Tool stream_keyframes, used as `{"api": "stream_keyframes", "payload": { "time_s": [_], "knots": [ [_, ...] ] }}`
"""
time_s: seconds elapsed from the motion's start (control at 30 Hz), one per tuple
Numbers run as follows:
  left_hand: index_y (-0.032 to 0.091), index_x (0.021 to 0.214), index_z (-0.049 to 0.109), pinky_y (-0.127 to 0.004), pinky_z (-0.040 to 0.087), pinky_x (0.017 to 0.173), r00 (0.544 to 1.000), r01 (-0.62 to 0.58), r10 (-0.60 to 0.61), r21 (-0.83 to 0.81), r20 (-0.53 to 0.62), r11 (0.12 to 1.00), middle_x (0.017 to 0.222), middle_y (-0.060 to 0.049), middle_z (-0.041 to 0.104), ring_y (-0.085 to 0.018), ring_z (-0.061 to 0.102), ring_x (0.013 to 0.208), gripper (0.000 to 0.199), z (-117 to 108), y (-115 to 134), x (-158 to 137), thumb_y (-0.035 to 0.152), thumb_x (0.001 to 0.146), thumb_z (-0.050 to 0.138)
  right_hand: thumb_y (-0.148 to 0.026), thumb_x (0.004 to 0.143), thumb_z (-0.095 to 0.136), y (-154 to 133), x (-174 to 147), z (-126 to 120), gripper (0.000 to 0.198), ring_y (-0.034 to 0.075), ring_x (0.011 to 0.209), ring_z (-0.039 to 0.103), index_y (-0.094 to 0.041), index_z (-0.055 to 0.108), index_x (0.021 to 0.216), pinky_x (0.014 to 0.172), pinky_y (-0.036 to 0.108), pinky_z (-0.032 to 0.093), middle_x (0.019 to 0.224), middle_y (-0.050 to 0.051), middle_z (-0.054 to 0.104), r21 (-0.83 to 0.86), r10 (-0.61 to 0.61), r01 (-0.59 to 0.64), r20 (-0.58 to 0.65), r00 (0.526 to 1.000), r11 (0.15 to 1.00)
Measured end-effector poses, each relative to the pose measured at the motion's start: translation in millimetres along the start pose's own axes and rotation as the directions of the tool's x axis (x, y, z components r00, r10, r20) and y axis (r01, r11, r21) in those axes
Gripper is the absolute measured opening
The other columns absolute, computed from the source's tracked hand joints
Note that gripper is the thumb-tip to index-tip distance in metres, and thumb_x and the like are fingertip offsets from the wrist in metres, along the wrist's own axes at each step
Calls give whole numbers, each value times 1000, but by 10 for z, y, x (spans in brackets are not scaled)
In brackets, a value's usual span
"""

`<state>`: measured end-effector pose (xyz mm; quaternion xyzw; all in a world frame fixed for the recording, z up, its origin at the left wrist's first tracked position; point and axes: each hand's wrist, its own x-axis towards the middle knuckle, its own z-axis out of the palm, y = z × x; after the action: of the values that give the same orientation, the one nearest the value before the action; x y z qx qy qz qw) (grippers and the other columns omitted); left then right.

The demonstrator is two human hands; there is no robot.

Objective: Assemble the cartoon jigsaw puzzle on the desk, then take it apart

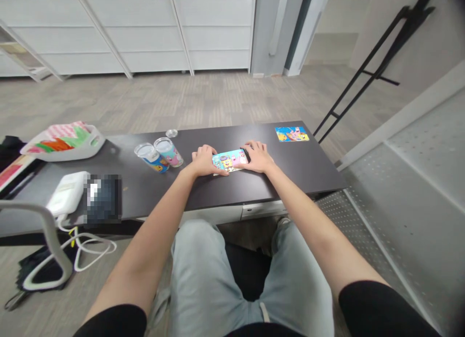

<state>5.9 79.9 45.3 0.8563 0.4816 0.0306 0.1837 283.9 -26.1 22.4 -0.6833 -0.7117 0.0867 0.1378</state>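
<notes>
A small rectangular picture card (228, 160) with bright cartoon figures lies low over the dark tabletop, between my two hands. At its left end is my left hand (204, 161), the thumb along the near edge and the fingers curled at the far side. My right hand (257, 157) grips the right end in the same way, with a narrow dark strip showing beside its fingers. Whether the card touches the table I cannot tell. Left of my left hand stand two clear printed containers, one blue and yellow (154, 160), the other pink and light blue (169, 152).
Another cartoon card (291, 134) lies at the far right of the dark table (290, 177). A round clear lid (171, 133) is near the back edge. To the left are a white basket (65, 155) of colourful packets and a white device (69, 192) with a cable.
</notes>
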Motion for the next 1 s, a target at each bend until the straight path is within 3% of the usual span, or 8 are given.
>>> {"api": "stream_keyframes", "payload": {
  "time_s": [0.17,0.37,0.53,0.77,0.9,1.0],
  "knots": [
    [21,157,69,-64,51,140,997,10,-12,29,73,1000,170,-27,71,-52,64,161,119,-38,120,146,73,63,118,-90,118,80,-28,281,-3,87,37,168,61,-21,77,170,147,48,41,185,19,73,2,-81,81,32,996,997],
    [20,172,63,-68,54,140,994,-17,19,-23,104,1000,177,-31,66,-56,63,163,144,88,126,101,85,57,121,-81,113,93,87,291,4,72,36,157,68,-25,81,157,144,46,43,170,17,82,34,-131,130,41,991,991],
    [22,161,70,-73,53,140,996,-57,59,-26,69,998,176,-29,64,-59,60,165,125,137,191,13,71,60,126,-74,95,111,184,210,4,94,44,163,67,-28,80,171,145,53,49,177,18,76,119,-161,151,78,984,981],
    [20,162,64,-69,57,134,984,-103,114,-85,135,991,168,-25,72,-54,70,154,120,37,260,-78,54,66,127,-78,91,105,223,36,37,105,50,171,63,-36,74,182,152,62,47,182,17,69,83,-20,10,112,994,996],
    [18,166,62,-65,56,137,970,-146,151,-41,191,988,171,-26,70,-53,68,160,121,-9,335,-160,50,68,126,-87,75,114,239,-59,114,118,60,167,61,-39,76,176,147,78,45,179,20,68,149,-72,57,95,993,987],
    [17,166,63,-64,58,136,967,-129,127,-3,220,992,173,-29,69,-53,70,162,117,-42,408,-231,51,73,124,-88,69,116,255,-57,151,113,62,161,62,-36,76,161,141,82,44,171,21,71,231,-128,113,51,990,966]
  ]
}}
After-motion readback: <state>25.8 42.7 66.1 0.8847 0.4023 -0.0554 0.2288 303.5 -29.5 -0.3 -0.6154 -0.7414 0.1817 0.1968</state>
